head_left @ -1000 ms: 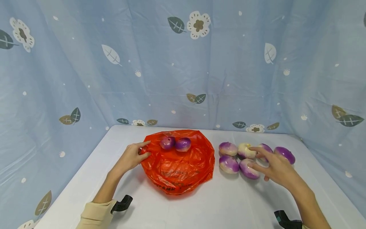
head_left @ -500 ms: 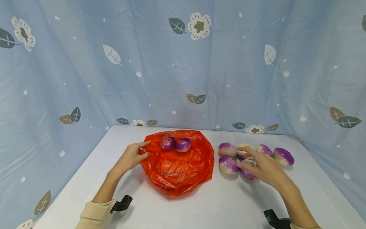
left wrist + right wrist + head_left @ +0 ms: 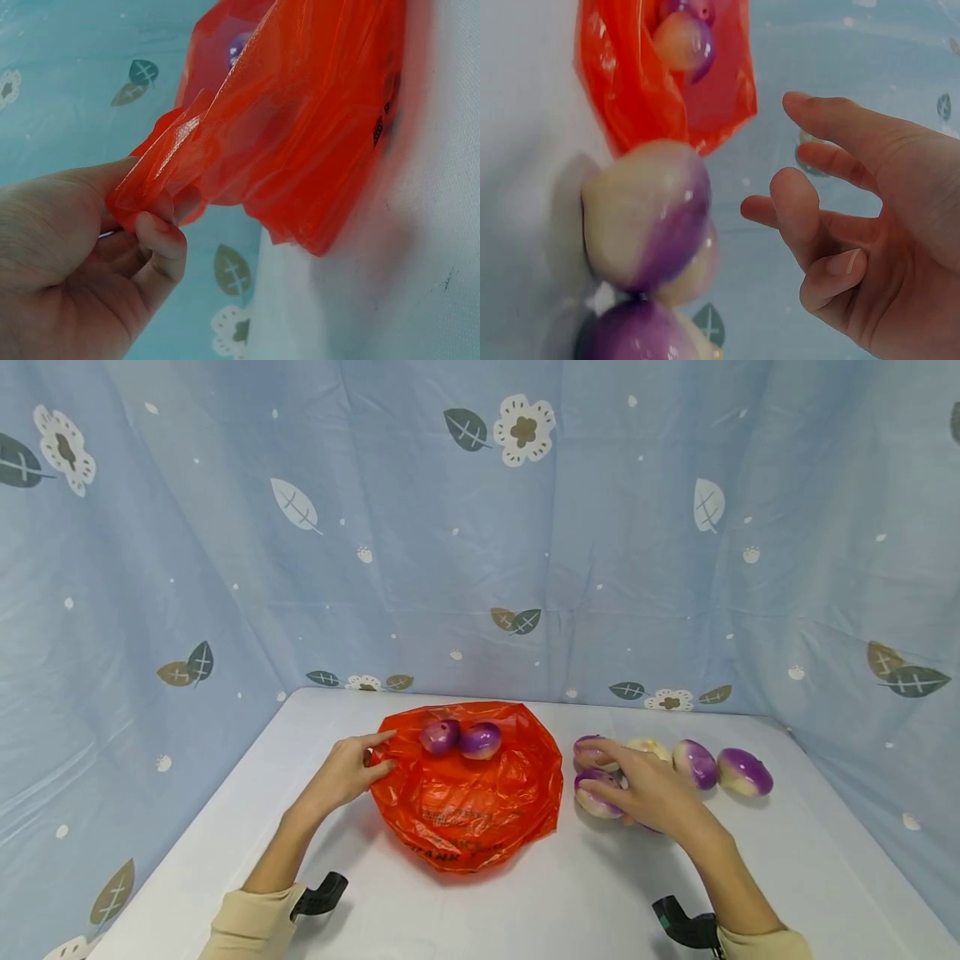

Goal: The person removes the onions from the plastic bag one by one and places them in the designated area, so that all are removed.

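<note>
A red plastic bag (image 3: 468, 818) lies spread open on the table, with two purple turnips (image 3: 480, 741) at its back. My left hand (image 3: 337, 777) pinches the bag's left rim; the left wrist view shows the thin film (image 3: 172, 150) between thumb and fingers. Right of the bag is a group of purple-and-white turnips, partly hidden by my right hand (image 3: 654, 789). That hand hovers over the group's left side, thumb and fingers spread, holding nothing. Its fingertips are nearest the front-left turnip (image 3: 596, 807); in the right wrist view a gap separates the hand (image 3: 877, 217) from this turnip (image 3: 641, 217).
Two more turnips, one left (image 3: 696, 765) and one right (image 3: 745, 772), lie at the group's right end. A pale turnip (image 3: 651, 746) shows behind my right hand. The white table (image 3: 510, 918) meets a blue patterned curtain (image 3: 450, 527) at the back and sides.
My right hand has moved left across the turnips, from the right part of the group to its left side. The left hand and the bag have stayed put.
</note>
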A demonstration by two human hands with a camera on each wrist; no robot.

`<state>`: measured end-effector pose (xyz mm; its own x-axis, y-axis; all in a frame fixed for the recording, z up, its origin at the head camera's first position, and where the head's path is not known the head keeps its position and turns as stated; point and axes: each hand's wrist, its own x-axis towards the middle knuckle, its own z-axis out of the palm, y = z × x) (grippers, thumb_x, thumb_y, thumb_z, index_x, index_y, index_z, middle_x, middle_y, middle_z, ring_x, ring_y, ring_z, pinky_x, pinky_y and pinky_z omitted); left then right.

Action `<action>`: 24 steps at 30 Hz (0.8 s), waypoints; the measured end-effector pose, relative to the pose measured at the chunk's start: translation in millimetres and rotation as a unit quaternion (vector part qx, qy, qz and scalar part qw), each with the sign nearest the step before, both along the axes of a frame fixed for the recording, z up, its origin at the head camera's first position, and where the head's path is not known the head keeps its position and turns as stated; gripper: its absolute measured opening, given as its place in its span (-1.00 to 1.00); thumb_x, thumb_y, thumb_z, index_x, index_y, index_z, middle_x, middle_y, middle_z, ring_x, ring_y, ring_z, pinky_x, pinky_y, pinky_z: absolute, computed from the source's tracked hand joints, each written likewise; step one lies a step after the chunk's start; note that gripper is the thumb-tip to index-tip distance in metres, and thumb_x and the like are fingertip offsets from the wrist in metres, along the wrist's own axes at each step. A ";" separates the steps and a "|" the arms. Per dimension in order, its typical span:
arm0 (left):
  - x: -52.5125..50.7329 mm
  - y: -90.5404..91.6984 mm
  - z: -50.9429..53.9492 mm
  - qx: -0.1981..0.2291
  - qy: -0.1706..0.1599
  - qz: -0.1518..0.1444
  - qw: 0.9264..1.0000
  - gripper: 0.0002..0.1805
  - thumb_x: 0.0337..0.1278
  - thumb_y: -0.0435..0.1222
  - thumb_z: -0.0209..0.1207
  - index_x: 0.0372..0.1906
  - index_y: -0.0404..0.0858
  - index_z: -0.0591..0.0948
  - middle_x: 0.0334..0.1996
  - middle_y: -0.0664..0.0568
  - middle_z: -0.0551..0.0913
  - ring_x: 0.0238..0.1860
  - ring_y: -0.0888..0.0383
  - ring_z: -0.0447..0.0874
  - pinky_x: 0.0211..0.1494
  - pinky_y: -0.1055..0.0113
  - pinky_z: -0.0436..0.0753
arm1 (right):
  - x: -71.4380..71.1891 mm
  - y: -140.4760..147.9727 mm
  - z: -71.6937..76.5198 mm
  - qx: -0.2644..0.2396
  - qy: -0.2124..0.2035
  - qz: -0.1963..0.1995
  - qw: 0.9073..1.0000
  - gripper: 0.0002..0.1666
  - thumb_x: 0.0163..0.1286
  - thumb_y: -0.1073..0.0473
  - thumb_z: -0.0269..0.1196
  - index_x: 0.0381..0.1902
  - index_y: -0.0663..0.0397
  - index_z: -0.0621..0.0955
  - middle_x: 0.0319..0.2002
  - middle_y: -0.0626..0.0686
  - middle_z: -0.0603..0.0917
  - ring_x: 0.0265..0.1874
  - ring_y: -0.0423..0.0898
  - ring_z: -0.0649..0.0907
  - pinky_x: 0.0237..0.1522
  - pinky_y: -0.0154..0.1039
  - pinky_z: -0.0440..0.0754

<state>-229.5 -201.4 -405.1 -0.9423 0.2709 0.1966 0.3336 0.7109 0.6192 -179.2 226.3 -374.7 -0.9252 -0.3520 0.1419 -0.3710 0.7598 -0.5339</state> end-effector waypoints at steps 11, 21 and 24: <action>-0.2 0.0 -1.2 0.000 -0.008 0.002 1.000 -0.46 0.16 -0.37 0.27 0.27 -0.39 0.50 -0.72 0.07 0.39 -0.69 0.20 0.37 -0.62 0.43 0.45 | -7.7 -32.8 -4.7 -0.013 -0.025 0.016 0.999 -0.38 0.26 -0.08 0.36 0.26 -0.23 0.49 0.04 0.21 0.67 -0.68 -0.24 0.62 -0.61 -0.43 0.59; -0.7 0.6 -2.6 -0.002 -0.006 0.000 1.000 -0.45 0.15 -0.38 0.27 0.27 -0.38 0.51 -0.68 0.05 0.44 -0.66 0.22 0.39 -0.61 0.44 0.44 | -11.6 -67.1 -11.7 0.079 0.041 0.029 0.996 -0.36 0.24 -0.14 0.36 0.26 -0.18 0.51 0.00 0.08 0.72 -0.69 -0.34 0.59 -0.39 -0.38 0.64; -1.1 0.9 -2.2 -0.001 -0.005 0.000 1.000 -0.46 0.15 -0.38 0.27 0.27 -0.39 0.51 -0.67 0.05 0.45 -0.66 0.22 0.40 -0.61 0.44 0.45 | -14.0 -75.5 -13.9 0.085 0.053 0.027 0.995 -0.37 0.23 -0.12 0.38 0.24 -0.18 0.53 -0.02 0.06 0.73 -0.36 -0.16 0.74 -0.20 -0.20 0.70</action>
